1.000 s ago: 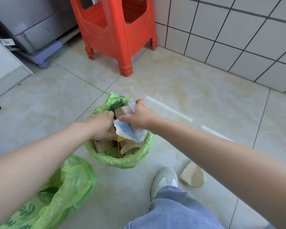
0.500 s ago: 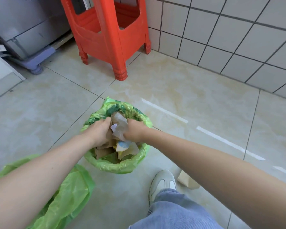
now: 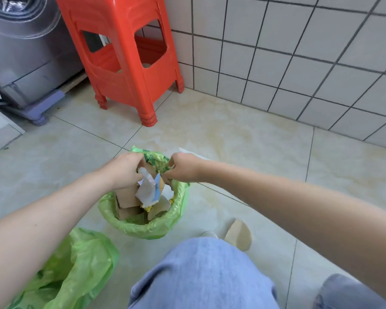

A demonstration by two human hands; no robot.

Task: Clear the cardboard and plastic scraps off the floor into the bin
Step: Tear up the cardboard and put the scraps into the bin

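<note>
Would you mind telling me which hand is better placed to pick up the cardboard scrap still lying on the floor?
Right. The cardboard scrap lies on the floor on the right hand's side of the bin, so the left hand would have to cross over the knee. Both hands are at the bag's far rim.

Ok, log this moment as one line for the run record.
hands: left and right at far rim of bin liner | bin: cardboard and plastic scraps inside | floor: one cardboard scrap left
</note>
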